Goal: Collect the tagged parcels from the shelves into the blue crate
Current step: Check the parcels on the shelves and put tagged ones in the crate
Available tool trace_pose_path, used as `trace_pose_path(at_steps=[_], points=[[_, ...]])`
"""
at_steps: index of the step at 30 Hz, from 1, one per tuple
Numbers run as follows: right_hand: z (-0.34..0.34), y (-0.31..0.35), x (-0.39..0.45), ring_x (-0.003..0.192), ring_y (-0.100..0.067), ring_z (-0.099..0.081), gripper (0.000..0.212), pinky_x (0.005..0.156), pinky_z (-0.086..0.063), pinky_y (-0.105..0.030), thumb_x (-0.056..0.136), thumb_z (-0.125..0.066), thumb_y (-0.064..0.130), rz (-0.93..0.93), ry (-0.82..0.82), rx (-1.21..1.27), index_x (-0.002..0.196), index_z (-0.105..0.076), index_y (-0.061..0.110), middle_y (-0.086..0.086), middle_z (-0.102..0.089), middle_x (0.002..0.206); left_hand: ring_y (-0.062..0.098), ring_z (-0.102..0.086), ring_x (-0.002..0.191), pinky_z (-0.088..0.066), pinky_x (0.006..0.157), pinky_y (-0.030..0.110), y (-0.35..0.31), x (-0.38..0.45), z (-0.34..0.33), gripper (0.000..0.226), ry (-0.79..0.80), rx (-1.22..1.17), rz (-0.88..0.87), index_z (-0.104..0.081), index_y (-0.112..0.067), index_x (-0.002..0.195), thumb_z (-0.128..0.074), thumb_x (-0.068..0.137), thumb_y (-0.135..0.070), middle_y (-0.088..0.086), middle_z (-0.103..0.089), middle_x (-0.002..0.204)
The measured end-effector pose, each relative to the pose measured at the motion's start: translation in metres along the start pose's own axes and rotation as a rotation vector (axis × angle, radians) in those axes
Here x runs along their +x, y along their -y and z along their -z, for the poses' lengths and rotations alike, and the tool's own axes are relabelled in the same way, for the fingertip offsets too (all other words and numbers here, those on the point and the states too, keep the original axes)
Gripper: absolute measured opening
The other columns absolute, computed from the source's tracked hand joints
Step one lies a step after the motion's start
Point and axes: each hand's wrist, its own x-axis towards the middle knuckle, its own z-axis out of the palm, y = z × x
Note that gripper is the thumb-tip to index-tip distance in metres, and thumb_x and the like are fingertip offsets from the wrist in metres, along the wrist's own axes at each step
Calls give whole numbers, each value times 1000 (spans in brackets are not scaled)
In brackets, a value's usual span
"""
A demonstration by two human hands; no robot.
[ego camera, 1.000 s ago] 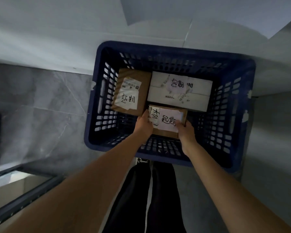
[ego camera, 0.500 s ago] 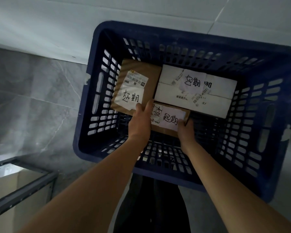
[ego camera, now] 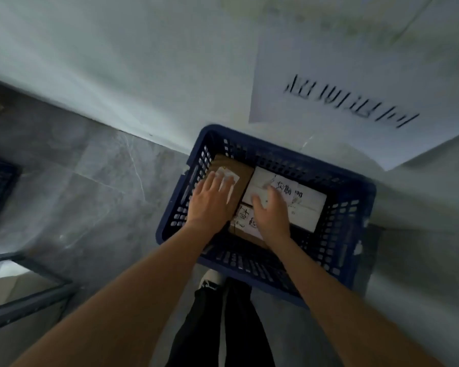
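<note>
Three tagged parcels are seen inside the blue crate [ego camera: 355, 245], which stands on the grey floor against the white wall. A brown parcel [ego camera: 239, 172] lies at the far left, a white parcel [ego camera: 308, 207] at the far right, and a smaller brown parcel [ego camera: 245, 223] nearer. The left hand [ego camera: 210, 205] and right hand [ego camera: 272, 217] are held above them, apart, fingers spread and gripping nothing. A blurred paper sign [ego camera: 342, 102] is fixed to the wall.

We see black handwritten characters on white tags on the white parcel [ego camera: 306, 205] and the small brown parcel [ego camera: 245, 225], too blurred to read. The wall sign [ego camera: 329, 75] carries smeared, unreadable black characters.
</note>
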Motion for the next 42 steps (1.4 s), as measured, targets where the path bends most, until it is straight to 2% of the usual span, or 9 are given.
trace_pose_path(at_steps=[4, 8, 13, 18, 22, 27, 30, 33, 42], points=[[46, 141, -38, 146, -19, -23, 55, 118, -22, -33, 102, -42, 37, 507, 105, -349, 151, -30, 13, -5, -26, 159, 22, -2, 149, -4, 121, 40, 28, -20, 135, 61, -217, 83, 21, -10, -21, 154, -31, 101, -42, 2, -8, 162], [66, 281, -80, 149, -24, -17, 54, 120, -20, -43, 104, -38, 34, 868, 60, -545, 152, -26, 13, -8, -21, 160, 22, 1, 149, -3, 121, 40, 67, -61, 258, 62, -431, 115, 141, -8, -22, 154, -31, 101, -43, 0, -5, 162], [42, 430, -161, 151, -23, -5, 57, 121, -8, -43, 105, -30, 39, 1141, -40, -644, 155, -13, 19, -5, -8, 163, 22, 0, 149, -3, 121, 40, 132, -166, 372, 64, -636, 146, 371, -7, -19, 154, -35, 100, -36, 2, -6, 162], [-19, 518, -276, 151, -22, -5, 58, 120, -5, -44, 104, -30, 42, 1443, -39, -646, 155, -13, 22, -3, -9, 163, 23, -8, 149, -9, 121, 43, 200, -316, 428, 69, -790, 231, 570, -11, -18, 153, -46, 96, -31, 3, -12, 161], [-81, 554, -383, 151, -21, -3, 57, 120, -5, -45, 104, -28, 38, 1653, 67, -677, 156, -11, 22, -1, -7, 164, 21, 2, 149, -1, 122, 41, 241, -457, 440, 67, -817, 289, 838, -1, -18, 154, -36, 99, -34, 3, 0, 162], [-155, 564, -526, 151, -25, -3, 58, 121, -7, -48, 104, -29, 40, 1924, 188, -654, 155, -12, 19, -4, -7, 163, 22, 1, 149, -1, 122, 42, 266, -638, 425, 64, -785, 427, 1119, -2, -20, 154, -33, 100, -37, 4, -3, 162], [-187, 563, -611, 149, -29, -13, 58, 120, -14, -50, 103, -31, 39, 2127, 249, -580, 155, -18, 14, -9, -14, 162, 23, 0, 149, -1, 121, 43, 260, -726, 415, 62, -780, 455, 1288, -3, -18, 154, -28, 101, -40, 5, -3, 162], [-212, 558, -688, 148, -30, -21, 57, 119, -19, -50, 102, -36, 37, 2257, 358, -459, 152, -24, 13, -12, -25, 159, 24, -1, 149, -4, 121, 45, 252, -795, 400, 63, -771, 461, 1479, -6, -18, 154, -29, 100, -42, 6, -6, 162], [-285, 511, -855, 151, -25, -1, 59, 120, -5, -48, 104, -26, 45, 2498, 716, -451, 155, -9, 21, -4, -4, 164, 24, 6, 149, 0, 121, 44, 204, -924, 339, 65, -628, 385, 1962, -5, -17, 154, -32, 101, -41, 5, 0, 162]])
